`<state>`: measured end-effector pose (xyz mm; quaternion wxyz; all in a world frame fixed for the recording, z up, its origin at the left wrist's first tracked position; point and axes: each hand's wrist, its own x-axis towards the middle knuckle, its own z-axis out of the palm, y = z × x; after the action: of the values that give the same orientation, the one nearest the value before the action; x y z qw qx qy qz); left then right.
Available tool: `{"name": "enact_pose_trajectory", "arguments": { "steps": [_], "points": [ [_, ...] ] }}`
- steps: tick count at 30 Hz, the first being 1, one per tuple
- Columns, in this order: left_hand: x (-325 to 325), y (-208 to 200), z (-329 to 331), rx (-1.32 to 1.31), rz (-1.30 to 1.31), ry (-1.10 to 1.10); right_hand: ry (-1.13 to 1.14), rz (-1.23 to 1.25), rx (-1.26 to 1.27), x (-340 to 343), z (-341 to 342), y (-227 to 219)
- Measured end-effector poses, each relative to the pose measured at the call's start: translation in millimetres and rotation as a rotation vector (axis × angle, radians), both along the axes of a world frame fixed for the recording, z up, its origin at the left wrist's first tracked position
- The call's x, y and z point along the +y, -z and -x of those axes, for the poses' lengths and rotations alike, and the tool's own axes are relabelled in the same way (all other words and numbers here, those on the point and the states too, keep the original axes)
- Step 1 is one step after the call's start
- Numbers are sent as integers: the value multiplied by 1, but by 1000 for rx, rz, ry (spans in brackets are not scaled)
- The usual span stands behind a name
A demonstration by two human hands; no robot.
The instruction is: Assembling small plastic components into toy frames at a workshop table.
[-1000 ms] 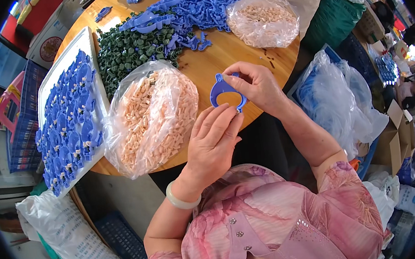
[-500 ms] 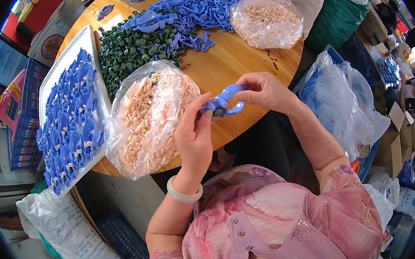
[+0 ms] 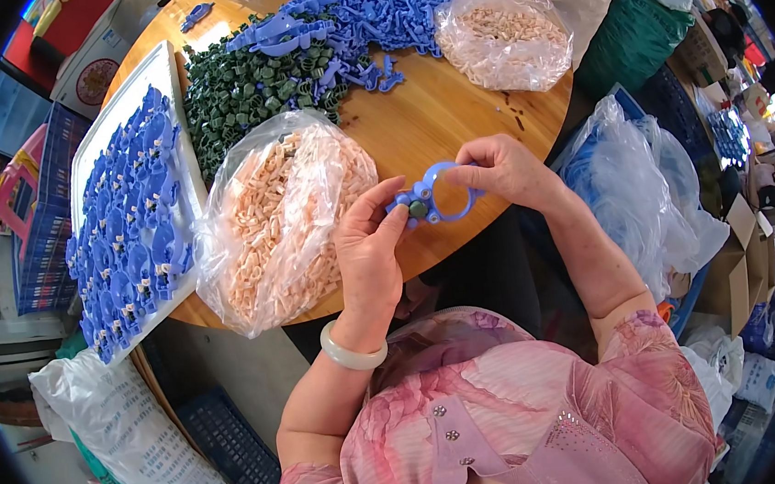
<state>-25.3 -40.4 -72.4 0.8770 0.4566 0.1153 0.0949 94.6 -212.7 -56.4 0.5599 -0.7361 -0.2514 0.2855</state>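
Observation:
Between my two hands is a blue plastic ring-shaped piece [image 3: 452,215] with a small dark green part [image 3: 418,209] set in its narrower end. My left hand [image 3: 369,244] pinches that narrower end between thumb and fingers. My right hand [image 3: 503,172] grips the upper right of the round ring with thumb and forefinger. Just left of my left hand, a clear bag of peach-coloured small parts [image 3: 284,223] lies open on the table. Farther off is a heap of dark green parts [image 3: 255,92], with a pile of blue plastic pieces [image 3: 386,16] beside it.
A white tray [image 3: 173,86] holding rows of blue assembled pieces stands at the left of the round wooden table [image 3: 478,114]. Another clear bag of peach parts [image 3: 503,34] lies at the far right. Clear plastic bags [image 3: 628,193] fill a blue crate beyond the table's right edge.
The blue piece has turned between my hands, so its round ring and the green part now face up. My right hand has shifted slightly right.

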Motion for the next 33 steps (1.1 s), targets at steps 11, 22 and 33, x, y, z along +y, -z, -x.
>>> {"name": "enact_pose_trajectory", "arguments": {
  "steps": [11, 22, 33],
  "points": [
    [3, 4, -2, 64, -15, 29, 82, 164, -676, 29, -60, -5],
    [5, 1, -6, 96, 29, 36, -21, 274, -1210, 66, -109, 21],
    [5, 1, -8, 114, 15, 54, -311, 186, -618, 21, -85, -2]
  ]
}}
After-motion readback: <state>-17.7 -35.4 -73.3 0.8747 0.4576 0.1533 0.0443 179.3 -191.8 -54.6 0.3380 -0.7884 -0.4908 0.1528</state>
